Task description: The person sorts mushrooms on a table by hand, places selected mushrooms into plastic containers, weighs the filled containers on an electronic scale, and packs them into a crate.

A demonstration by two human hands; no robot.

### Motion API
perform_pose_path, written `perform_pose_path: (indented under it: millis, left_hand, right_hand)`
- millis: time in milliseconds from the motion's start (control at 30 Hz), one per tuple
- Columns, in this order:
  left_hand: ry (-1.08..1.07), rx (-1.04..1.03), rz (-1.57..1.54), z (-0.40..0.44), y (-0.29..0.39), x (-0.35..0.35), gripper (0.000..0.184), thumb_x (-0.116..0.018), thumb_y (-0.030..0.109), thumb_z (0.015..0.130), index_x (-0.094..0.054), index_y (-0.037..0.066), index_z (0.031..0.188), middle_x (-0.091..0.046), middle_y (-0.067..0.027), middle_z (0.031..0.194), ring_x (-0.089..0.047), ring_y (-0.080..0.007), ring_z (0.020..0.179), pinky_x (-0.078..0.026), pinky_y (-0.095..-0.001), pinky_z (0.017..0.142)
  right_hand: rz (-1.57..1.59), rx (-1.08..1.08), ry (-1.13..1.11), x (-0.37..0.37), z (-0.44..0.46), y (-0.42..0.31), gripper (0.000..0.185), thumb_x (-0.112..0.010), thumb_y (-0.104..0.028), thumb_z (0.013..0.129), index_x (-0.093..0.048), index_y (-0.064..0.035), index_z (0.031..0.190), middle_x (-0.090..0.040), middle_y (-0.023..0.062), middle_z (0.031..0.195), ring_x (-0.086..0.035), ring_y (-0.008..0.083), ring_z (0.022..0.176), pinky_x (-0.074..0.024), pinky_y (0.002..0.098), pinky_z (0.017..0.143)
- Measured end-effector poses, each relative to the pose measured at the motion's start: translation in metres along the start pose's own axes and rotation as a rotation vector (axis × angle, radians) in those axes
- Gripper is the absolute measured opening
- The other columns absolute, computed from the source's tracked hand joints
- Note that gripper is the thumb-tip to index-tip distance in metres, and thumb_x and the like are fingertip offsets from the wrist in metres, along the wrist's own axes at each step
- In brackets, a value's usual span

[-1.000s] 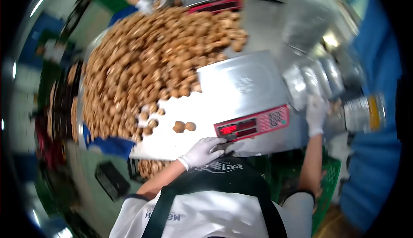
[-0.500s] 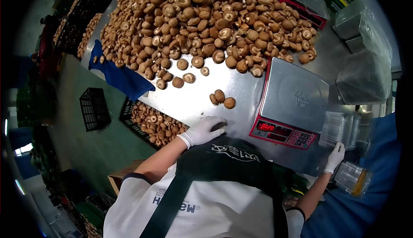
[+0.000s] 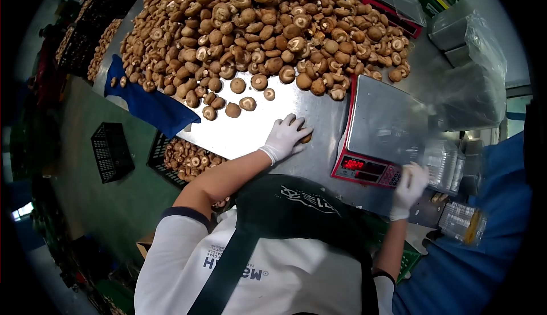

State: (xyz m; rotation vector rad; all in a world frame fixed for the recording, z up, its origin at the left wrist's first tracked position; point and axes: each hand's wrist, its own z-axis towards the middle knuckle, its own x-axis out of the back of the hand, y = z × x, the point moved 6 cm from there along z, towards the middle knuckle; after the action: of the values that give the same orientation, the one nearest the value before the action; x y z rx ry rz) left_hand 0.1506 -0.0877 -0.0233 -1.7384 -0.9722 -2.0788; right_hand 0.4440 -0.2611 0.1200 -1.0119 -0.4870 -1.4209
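Observation:
My left hand (image 3: pixel 285 138), in a white glove, reaches over the metal table with its fingers curled down around loose mushrooms. One brown mushroom cap (image 3: pixel 306 139) shows beside the thumb; the palm hides the others. My right hand (image 3: pixel 411 187), also gloved and blurred by motion, is at the keypad corner of the red scale (image 3: pixel 387 118). It grips a see-through plastic tray (image 3: pixel 423 138), a hazy smear across the scale's right edge. The scale's red digits are lit.
A large heap of mushrooms (image 3: pixel 256 30) covers the table's far side. Stacked clear trays (image 3: pixel 447 167) stand right of the scale. A blue cloth (image 3: pixel 148 107) hangs over the left edge, above a black crate (image 3: pixel 158 158) of mushrooms. A second scale (image 3: pixel 393 1) stands at the far right.
My left hand has moved forward from the table's near edge onto the loose mushrooms. My right hand has come left from the tray stack to the scale, bringing a clear tray.

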Motion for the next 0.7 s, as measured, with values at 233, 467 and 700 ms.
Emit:
perform_pose_path:
  millis: [233, 467, 700]
  left_hand:
    - [-0.129, 0.578, -1.274, 0.012, -0.056, -0.012, 0.046, -0.055, 0.054, 0.094, -0.062, 0.011, 0.11, -0.067, -0.0095, 0.094, -0.064, -0.0222, 0.084, -0.053, -0.0339, 0.074]
    - [-0.275, 0.705, -2.159, -0.023, -0.013, 0.011, 0.065, -0.029, 0.06, 0.101, -0.053, 0.005, 0.124, -0.067, -0.0152, 0.102, -0.067, -0.0215, 0.089, -0.057, -0.0318, 0.075]
    - [-0.335, 0.764, -2.391, -0.03, 0.028, 0.045, 0.062, -0.033, 0.06, 0.101, -0.05, 0.009, 0.131, -0.062, -0.0113, 0.116, -0.065, -0.022, 0.099, -0.056, -0.0337, 0.081]
  right_hand:
    - [0.215, -0.11, -0.036, -0.02, 0.0, -0.048, 0.023, -0.064, 0.003, 0.081, -0.063, -0.0031, 0.103, -0.065, 0.0117, 0.112, -0.056, 0.0312, 0.118, -0.0293, 0.0505, 0.113]
    - [0.756, -0.287, -0.176, -0.063, 0.022, -0.125, 0.035, -0.053, 0.004, 0.088, -0.059, 0.0012, 0.122, -0.062, 0.017, 0.119, -0.06, 0.0312, 0.112, -0.0438, 0.0376, 0.1]
    - [0.913, -0.122, -0.547, -0.123, 0.034, -0.199, 0.04, -0.058, -0.008, 0.092, -0.054, 0.0017, 0.131, -0.057, 0.02, 0.129, -0.054, 0.0337, 0.122, -0.0418, 0.0387, 0.103]
